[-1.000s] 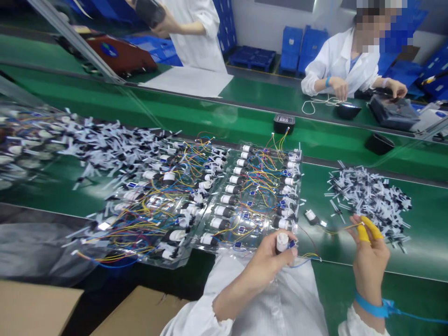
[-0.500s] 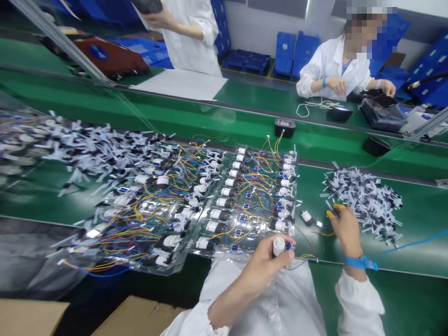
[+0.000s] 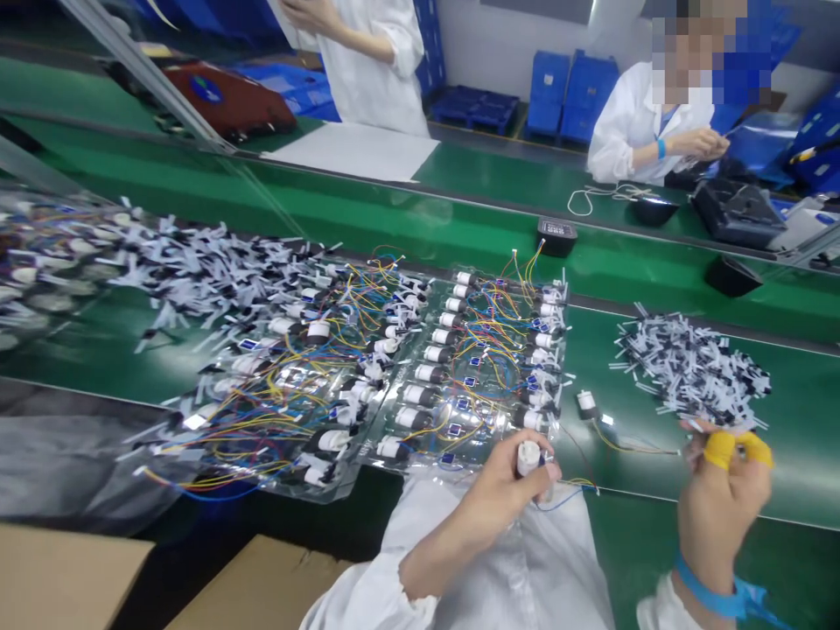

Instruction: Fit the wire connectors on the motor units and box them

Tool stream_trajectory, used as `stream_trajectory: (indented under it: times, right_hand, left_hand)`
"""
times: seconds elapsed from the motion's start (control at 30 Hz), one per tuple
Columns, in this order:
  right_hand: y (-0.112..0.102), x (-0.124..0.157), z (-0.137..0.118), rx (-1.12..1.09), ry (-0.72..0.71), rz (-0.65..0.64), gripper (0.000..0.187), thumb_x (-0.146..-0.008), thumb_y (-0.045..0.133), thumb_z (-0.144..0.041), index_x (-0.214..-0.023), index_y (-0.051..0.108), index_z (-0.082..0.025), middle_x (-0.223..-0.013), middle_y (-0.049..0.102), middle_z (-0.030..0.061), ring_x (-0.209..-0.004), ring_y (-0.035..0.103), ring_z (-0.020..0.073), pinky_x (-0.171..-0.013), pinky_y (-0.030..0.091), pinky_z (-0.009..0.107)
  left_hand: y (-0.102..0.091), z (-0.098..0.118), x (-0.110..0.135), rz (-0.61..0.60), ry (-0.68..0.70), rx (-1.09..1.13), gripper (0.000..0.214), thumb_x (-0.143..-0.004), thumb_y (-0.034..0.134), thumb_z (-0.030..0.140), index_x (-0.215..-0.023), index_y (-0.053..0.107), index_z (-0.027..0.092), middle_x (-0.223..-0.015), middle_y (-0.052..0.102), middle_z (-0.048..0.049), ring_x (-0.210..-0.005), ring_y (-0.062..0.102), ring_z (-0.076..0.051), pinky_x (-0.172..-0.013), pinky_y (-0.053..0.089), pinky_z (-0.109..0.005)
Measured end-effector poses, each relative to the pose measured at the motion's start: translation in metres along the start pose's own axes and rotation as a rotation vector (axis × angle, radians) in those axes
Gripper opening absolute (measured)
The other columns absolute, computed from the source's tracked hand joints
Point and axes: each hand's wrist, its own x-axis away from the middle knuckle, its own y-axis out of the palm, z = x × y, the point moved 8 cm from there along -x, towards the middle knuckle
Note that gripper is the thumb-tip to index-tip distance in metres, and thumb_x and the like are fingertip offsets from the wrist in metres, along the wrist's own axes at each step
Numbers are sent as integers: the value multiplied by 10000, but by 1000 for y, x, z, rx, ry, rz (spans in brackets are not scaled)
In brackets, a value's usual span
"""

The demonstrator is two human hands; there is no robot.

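On the bench, a cylinder tray lies left of a small-parts pile. A loose cylinder sits between them, the right hand before the pile.

No Readable Lettering

The pale print on the small black rounded box is too small to read, as are the round blue-green emblem on the glossy reddish-brown object and the white mark on the upright blue plastic crate.

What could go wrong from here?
The held cylinder could drop if the left hand slips near the bench edge. The loose cylinder has thin wires reaching close to the right hand, which might snag them. The crossing wires among the rows of cylinders could tangle.
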Motion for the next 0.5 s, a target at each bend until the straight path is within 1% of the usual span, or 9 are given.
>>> stream_trajectory:
  times: [0.07, 0.17, 0.3, 0.37, 0.43, 0.5]
  right_hand:
    - [4, 16, -9, -121, 99, -61, 399, -1010, 625, -577, -948, 651, -184, -856, 662, 47, -607, 477, 132, -575, 350, 284]
    - [15, 39, -13, -213, 204, -167, 383, -997, 656, -576, -943, 655, -197, -812, 669, 21, -582, 480, 117, -540, 370, 251]
    - [50, 70, -14, -380, 336, -458, 364, -984, 684, -558, -890, 667, -206, -737, 666, 13, -516, 452, 104, -472, 374, 220]
    - [68, 88, -19, -460, 386, -588, 352, -992, 678, -550, -897, 689, -212, -717, 659, 15, -503, 455, 104, -452, 380, 209]
    - [82, 104, -26, -530, 406, -681, 309, -985, 698, -531, -950, 715, -225, -739, 677, 22, -514, 493, 115, -457, 418, 211]
    - [92, 116, -34, -555, 393, -756, 257, -941, 770, -486, -972, 734, -233, -780, 705, 30, -549, 555, 134, -505, 494, 234]
  left_hand:
    - [3, 2, 1, -9, -4, -3, 438, -739, 872, 448, -917, 561, 195, -724, 648, 23, -560, 496, -99, -569, 408, -247]
    - [4, 1, 4, -9, -8, -35, 446, -746, 864, 443, -893, 511, 213, -709, 627, 40, -549, 457, -92, -543, 380, -233]
    - [6, -3, 9, -30, -3, -62, 450, -791, 825, 444, -920, 449, 234, -750, 682, 20, -543, 426, -91, -529, 330, -226]
    - [7, -2, 12, -32, 15, -105, 422, -819, 797, 435, -923, 441, 234, -765, 697, 4, -557, 429, -98, -540, 320, -229]
    - [7, 5, 15, -7, 73, -169, 361, -845, 772, 407, -925, 473, 221, -750, 674, 8, -594, 456, -111, -574, 337, -236]
    - [8, 15, 18, 3, 143, -210, 280, -878, 734, 381, -931, 527, 200, -756, 650, 4, -658, 509, -134, -633, 382, -252]
